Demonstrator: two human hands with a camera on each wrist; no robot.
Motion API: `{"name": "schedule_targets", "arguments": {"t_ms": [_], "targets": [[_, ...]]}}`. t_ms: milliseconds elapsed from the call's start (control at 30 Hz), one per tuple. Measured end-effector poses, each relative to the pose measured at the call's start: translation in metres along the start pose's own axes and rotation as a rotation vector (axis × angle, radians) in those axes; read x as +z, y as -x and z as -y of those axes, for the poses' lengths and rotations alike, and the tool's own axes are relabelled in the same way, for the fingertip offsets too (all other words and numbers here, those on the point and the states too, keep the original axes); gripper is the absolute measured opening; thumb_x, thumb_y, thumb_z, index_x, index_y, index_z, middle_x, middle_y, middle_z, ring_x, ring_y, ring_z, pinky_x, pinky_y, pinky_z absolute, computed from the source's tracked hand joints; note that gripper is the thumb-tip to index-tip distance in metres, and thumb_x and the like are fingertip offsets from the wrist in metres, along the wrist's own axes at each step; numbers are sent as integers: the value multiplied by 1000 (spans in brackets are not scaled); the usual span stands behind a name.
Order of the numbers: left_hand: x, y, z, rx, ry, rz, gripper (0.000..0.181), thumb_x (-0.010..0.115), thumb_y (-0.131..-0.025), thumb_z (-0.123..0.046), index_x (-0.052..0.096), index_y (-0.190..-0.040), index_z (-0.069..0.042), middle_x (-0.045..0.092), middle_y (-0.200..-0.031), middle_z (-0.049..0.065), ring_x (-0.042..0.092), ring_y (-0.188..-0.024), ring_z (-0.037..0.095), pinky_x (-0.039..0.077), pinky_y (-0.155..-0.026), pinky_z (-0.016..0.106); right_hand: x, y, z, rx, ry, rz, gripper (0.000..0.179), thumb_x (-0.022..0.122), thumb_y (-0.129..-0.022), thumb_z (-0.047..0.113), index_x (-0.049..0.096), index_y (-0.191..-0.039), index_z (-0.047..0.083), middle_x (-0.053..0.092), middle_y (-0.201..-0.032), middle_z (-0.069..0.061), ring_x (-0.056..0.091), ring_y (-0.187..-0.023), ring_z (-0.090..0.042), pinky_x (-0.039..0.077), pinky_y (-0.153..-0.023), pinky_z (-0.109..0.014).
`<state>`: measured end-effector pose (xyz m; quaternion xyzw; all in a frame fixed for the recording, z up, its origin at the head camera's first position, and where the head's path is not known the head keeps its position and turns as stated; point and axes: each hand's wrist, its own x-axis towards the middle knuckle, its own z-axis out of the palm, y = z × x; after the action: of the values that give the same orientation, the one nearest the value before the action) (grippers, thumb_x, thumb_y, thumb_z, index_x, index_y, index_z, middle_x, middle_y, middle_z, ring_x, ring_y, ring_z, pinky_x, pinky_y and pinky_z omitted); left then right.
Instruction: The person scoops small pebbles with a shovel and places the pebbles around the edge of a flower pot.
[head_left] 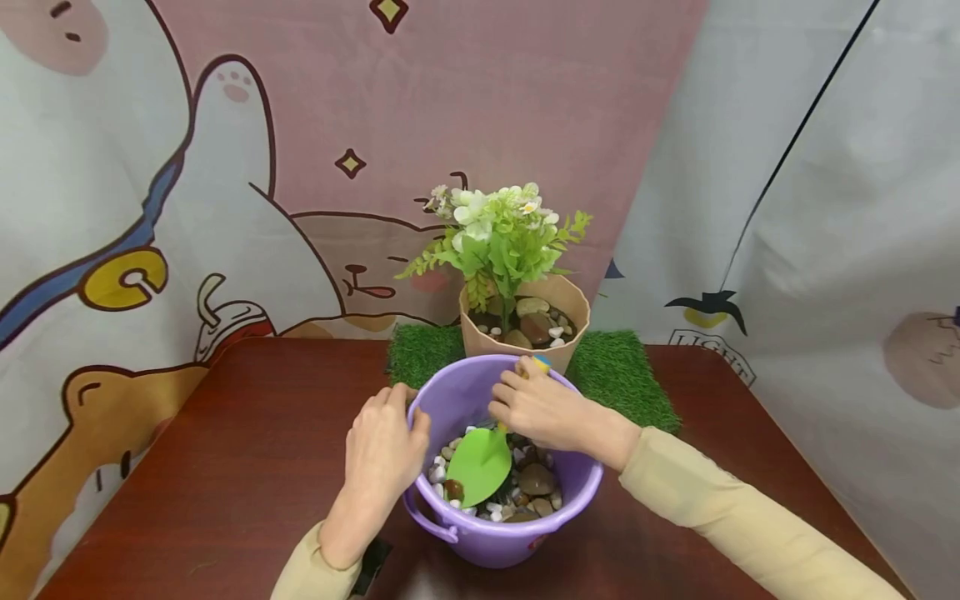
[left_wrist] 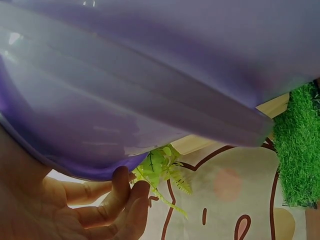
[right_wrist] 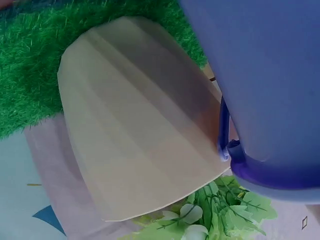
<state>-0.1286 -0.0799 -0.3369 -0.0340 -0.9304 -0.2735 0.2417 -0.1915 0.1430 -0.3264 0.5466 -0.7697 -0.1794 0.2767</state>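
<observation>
A purple bucket (head_left: 491,546) stands on the table, with pebbles (head_left: 537,479) of several colours at its bottom. My left hand (head_left: 384,446) grips the bucket's left rim, and the left wrist view shows those fingers (left_wrist: 120,190) curled at the rim. Inside the bucket, a toy shovel (head_left: 478,467) with a green blade lies tilted over the pebbles. Its yellow handle, blue at the end, is held in my right hand (head_left: 543,408) above the bucket's back right side. The right wrist view shows the bucket's outer wall (right_wrist: 270,100) but not that hand's grip.
Just behind the bucket, a beige pot (head_left: 573,304) holds stones and artificial white flowers (head_left: 495,221). It stands on a green turf mat (head_left: 622,375). The bucket's purple handle (head_left: 431,523) hangs at the front left. A printed cloth (head_left: 525,100) hangs behind the brown table (head_left: 247,467).
</observation>
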Motion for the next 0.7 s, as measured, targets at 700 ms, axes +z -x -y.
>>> {"name": "schedule_targets", "arguments": {"t_ms": [700], "targets": [[1,-1,0,-10,1,10,20,59,-80,-14,67,-95,-3,66,-85,11,63,-81,32,50,-64,49,-1,2,-1,52,-188,62,17,73,-74,28,60,-81,19,61,-77,7,50,-73,-13,33,-75,-31]]}}
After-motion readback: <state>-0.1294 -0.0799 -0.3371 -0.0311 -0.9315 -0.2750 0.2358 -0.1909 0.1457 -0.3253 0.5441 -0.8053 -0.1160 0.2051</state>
